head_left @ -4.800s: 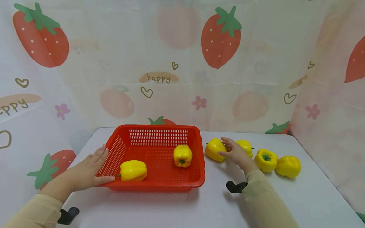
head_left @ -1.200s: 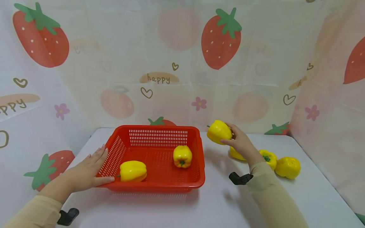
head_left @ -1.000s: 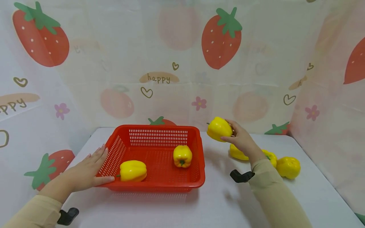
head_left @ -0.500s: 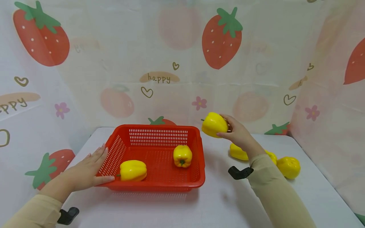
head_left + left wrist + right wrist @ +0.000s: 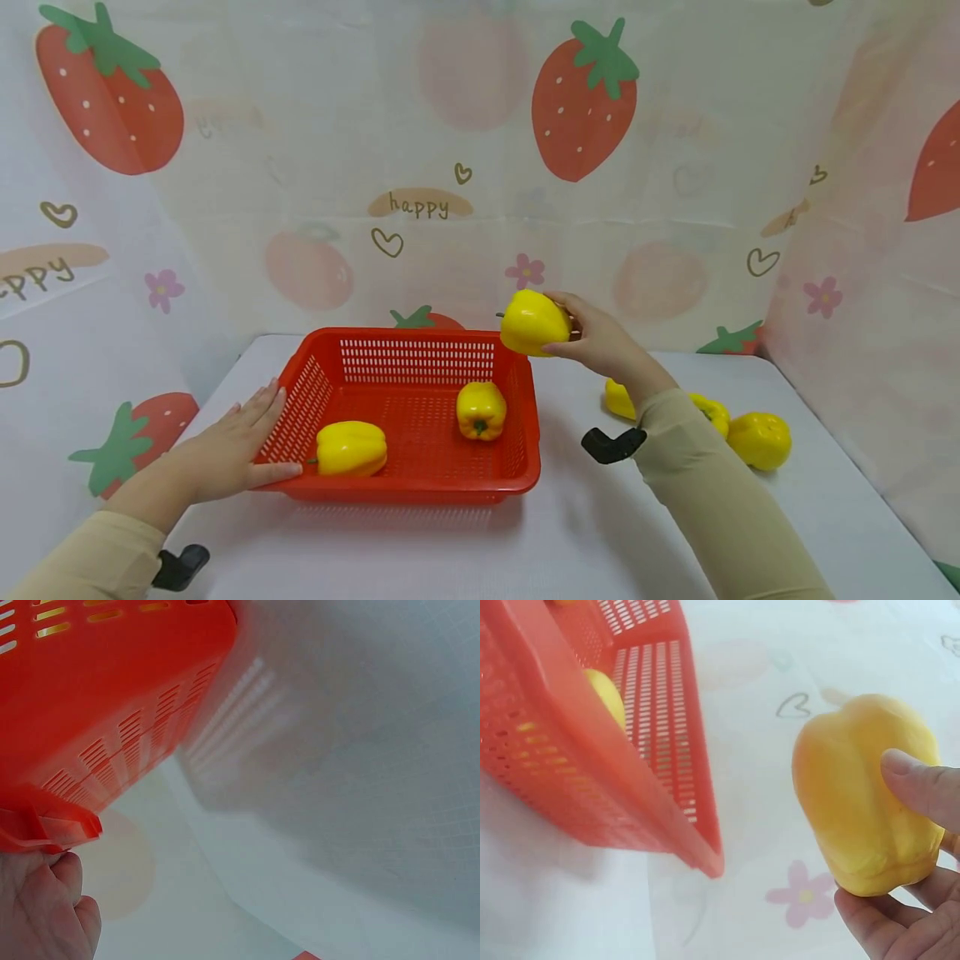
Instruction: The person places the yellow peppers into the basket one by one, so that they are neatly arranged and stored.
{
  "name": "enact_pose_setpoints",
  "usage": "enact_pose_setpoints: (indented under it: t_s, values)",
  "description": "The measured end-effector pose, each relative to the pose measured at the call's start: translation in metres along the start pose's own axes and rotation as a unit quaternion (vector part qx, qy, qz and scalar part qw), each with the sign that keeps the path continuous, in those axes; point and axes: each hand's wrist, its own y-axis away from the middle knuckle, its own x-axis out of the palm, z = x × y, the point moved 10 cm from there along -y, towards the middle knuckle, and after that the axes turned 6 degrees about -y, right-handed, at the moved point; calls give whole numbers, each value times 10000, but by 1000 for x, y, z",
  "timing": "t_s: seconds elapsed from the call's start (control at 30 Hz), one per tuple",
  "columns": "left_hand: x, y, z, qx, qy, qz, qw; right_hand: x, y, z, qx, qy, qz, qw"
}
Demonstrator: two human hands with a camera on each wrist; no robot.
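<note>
- Nearest, two beige cloth sleeves (image 5: 97, 558) reach in over the white-covered table (image 5: 555, 542), each with a small black wrist mount (image 5: 180, 568).
- The left hand (image 5: 228, 442) rests with fingers extended along the left side of the red rectangular plastic basket (image 5: 420, 485), thumb by its near corner; it does not clench the rim, and the flat touch is probably there to steady the basket.
- Inside, a glossy yellow bell pepper (image 5: 351, 448) lies on its side near the front left, perhaps because its long flank gives it a stable bed.
- Farther back, a second yellow pepper (image 5: 481, 410) sits by the right wall, stem end facing the person.
- Right of the basket, three yellow peppers (image 5: 759, 440) rest on the table, two partly hidden by the right arm.
- The right hand (image 5: 600, 337) grips a yellow pepper (image 5: 534, 323) between thumb and fingers, raised by the basket's far right corner, apart from the rim; the hold at its blunt end leaves the stem pointing left.
- Behind hangs a pale strawberry-print backdrop (image 5: 480, 125).
</note>
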Motion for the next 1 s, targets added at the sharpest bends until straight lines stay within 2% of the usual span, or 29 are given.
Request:
enact_pose_setpoints:
  t_s: [0.33,0.53,0.77,1.0]
  values:
    - [-2,1,-1,-2,37,12,10000,22,-11,29,-375,215,291,9986]
    - [0,0,-1,-18,57,28,10000,38,-17,37,-335,341,402,9980]
    - [1,-1,1,-17,24,21,10000,57,-24,45,-513,274,588,9966]
    - [0,0,0,-33,47,26,10000,73,-29,55,-588,831,636,9928]
